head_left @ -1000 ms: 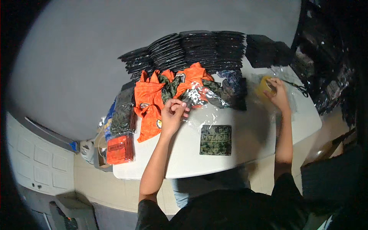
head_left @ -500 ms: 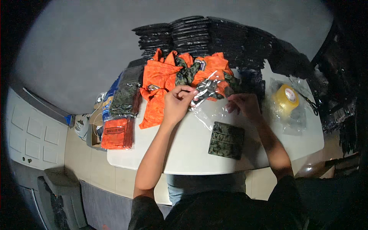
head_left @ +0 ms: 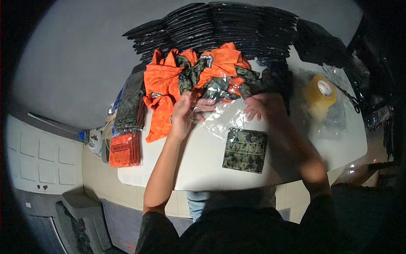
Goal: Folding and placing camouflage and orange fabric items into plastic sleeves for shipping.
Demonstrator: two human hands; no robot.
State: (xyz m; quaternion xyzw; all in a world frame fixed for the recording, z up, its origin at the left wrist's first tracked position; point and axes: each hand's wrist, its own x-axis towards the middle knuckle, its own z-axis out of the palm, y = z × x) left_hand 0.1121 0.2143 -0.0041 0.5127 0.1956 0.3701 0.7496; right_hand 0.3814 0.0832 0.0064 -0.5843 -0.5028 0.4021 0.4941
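Note:
A thin clear plastic bag (head_left: pixel 223 113) is stretched between my hands above the white table, its glossy film catching the light. My left hand (head_left: pixel 189 109) grips its left side, fingers reaching across the film and slightly blurred. At its right edge, my right hand (head_left: pixel 263 106) has thumb and forefinger against the plastic, with the other fingers hanging down, apart. Nearer me, below the bag, a folded green camouflage cloth (head_left: pixel 245 150) lies flat on the tabletop. Beyond the bag is a loose heap of orange garments (head_left: pixel 163 80) with camouflage pieces (head_left: pixel 192 73).
Stacks of black plastic packets (head_left: pixel 186 29) line the table's far side. Packed camouflage cloth (head_left: pixel 130 108) and packed orange cloth (head_left: pixel 125 150) stand at the left. At the right are a yellowish tape roll (head_left: pixel 320 94), clear bags (head_left: pixel 332 127) and black-handled scissors (head_left: pixel 353 101).
My hands have moved apart slightly, drawing the clear bag wider, and the left hand's fingers have straightened. The whole view has shifted a little. The folded camouflage cloth still lies on the table.

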